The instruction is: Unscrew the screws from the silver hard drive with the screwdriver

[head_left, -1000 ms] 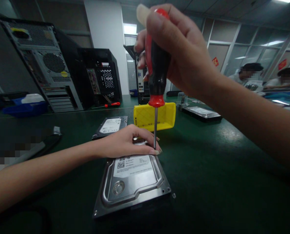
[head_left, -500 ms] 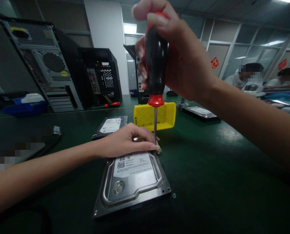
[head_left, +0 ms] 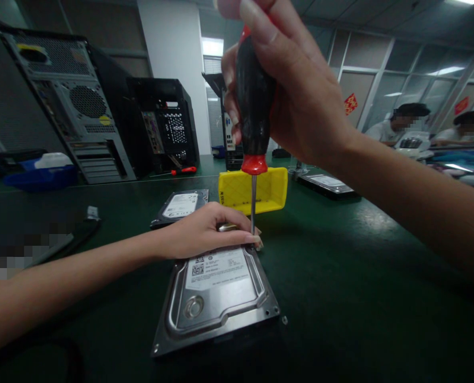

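Observation:
A silver hard drive [head_left: 226,306] with a white label lies flat on the dark green table in front of me. My left hand [head_left: 205,231] grips its far end, the thumb on top and the other fingers curled over the far side, partly hidden. In my right hand [head_left: 304,96] is a black and red screwdriver [head_left: 255,106], its handle wrapped by closed fingers. The screwdriver stands upright, shaft down, with the tip at the drive's far right corner beside my left thumb. Whether a screw sits under the tip I cannot tell.
Just behind the drive stands a yellow tray [head_left: 274,191] with several small dark bits inside. Other hard drives lie behind left [head_left: 183,206] and right [head_left: 328,184]. Computer cases [head_left: 81,101] and a red-handled screwdriver [head_left: 184,171] are at the back. People sit far right.
My right hand has turned slightly on the screwdriver's handle, and the handle has shifted a touch left. The left hand and the hard drive have stayed in place.

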Motion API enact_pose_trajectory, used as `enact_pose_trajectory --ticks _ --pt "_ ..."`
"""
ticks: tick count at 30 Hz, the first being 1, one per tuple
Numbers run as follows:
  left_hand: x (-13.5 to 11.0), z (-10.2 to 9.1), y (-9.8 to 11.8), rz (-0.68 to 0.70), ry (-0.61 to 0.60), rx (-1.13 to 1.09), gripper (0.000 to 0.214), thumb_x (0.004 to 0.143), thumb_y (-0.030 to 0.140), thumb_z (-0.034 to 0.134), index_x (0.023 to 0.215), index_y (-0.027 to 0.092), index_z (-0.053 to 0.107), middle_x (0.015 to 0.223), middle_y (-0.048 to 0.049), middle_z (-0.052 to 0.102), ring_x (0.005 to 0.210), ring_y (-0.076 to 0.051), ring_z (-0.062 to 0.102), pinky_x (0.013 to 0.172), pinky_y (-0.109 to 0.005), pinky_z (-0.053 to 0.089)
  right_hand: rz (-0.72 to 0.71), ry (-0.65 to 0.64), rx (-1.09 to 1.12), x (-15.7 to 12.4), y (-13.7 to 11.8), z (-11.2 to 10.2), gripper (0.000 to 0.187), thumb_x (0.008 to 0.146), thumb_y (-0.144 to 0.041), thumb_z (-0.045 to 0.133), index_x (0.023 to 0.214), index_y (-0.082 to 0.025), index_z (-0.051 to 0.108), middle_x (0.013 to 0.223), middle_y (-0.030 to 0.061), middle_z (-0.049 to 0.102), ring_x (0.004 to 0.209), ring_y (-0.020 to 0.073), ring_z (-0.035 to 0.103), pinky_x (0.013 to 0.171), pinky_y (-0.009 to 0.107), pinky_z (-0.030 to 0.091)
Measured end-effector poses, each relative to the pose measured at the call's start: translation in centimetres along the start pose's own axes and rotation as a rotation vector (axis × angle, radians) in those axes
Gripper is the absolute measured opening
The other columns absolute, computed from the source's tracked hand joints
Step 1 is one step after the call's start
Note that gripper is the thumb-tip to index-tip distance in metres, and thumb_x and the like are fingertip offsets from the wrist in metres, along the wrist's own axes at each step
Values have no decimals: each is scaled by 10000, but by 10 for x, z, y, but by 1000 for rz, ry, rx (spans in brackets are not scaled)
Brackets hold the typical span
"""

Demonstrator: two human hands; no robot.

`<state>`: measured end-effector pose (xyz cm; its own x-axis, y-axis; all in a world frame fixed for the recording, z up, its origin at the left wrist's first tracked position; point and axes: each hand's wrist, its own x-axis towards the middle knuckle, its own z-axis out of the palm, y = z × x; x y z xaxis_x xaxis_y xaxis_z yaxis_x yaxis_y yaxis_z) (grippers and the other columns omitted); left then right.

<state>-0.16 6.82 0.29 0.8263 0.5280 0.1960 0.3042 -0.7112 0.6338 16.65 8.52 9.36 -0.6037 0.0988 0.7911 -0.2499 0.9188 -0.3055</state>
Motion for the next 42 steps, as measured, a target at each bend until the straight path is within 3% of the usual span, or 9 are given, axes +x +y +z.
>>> enact_pose_trajectory --ticks 4,42 --pt "0 1 0 12 -1 -2 183 912 265 560 961 152 696 988 -39 698 959 -178 636 813 -288 501 -21 18 43 0 2 1 287 903 -243 226 1169 -137 242 825 -33 392 656 -34 482 542 114 509" --pt "-1 1 0 41 18 19 158 903 243 572 940 148 693 985 -45 699 968 -181 635 831 -301 503 4 17 10 0 0 2 299 905 -268 215 1179 -148 230 851 -49 418 678 -50 487 586 71 487"
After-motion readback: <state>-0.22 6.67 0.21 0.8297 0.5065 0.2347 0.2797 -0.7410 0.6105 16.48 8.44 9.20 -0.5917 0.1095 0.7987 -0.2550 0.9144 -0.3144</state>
